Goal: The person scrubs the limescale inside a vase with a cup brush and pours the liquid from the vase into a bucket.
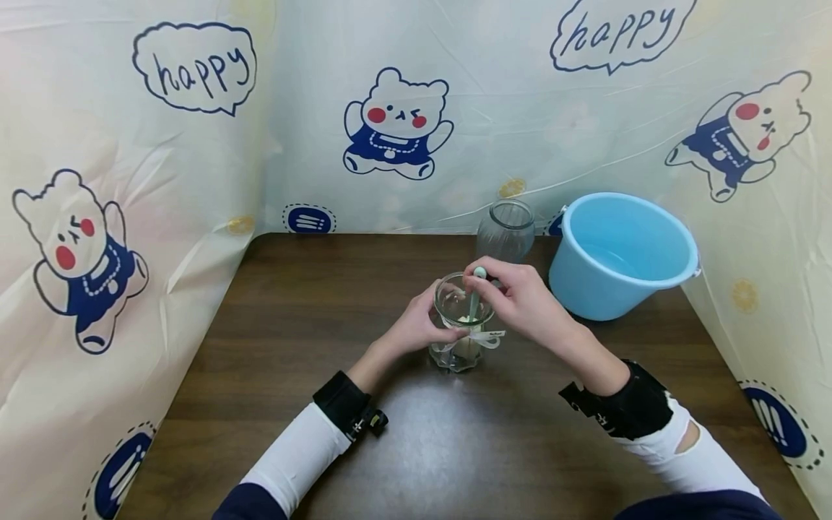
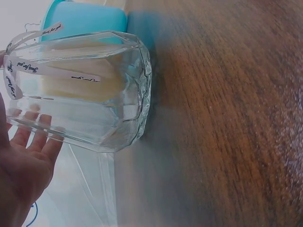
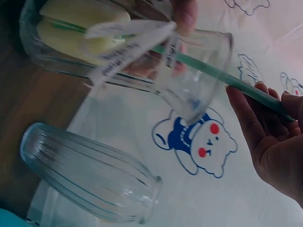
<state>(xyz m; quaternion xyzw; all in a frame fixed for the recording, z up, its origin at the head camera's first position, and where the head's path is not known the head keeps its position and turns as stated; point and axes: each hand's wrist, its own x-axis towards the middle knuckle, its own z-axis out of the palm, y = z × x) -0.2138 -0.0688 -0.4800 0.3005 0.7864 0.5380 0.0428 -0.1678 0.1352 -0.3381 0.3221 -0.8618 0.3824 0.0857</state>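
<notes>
A clear glass vase point(image 1: 448, 357) with a faceted base stands close over the wooden table in the head view. Round its neck is tied a white printed ribbon point(image 1: 489, 339). My left hand point(image 1: 416, 323) grips the vase from the left, thumb across the front of the neck. Between thumb and fingers, my right hand point(image 1: 526, 297) holds a sponge brush by its pale green handle point(image 3: 213, 73), which enters the vase through the mouth. Low inside the vase, the brush's pale yellow sponge head point(image 3: 78, 28) shows through the glass.
Behind my right hand a second, ribbed glass vase point(image 1: 505, 235) stands near the table's back edge. To its right is a light blue bucket point(image 1: 588, 289). A printed cloth point(image 1: 299, 130) with cartoon bears hangs around the brown table point(image 1: 292, 347).
</notes>
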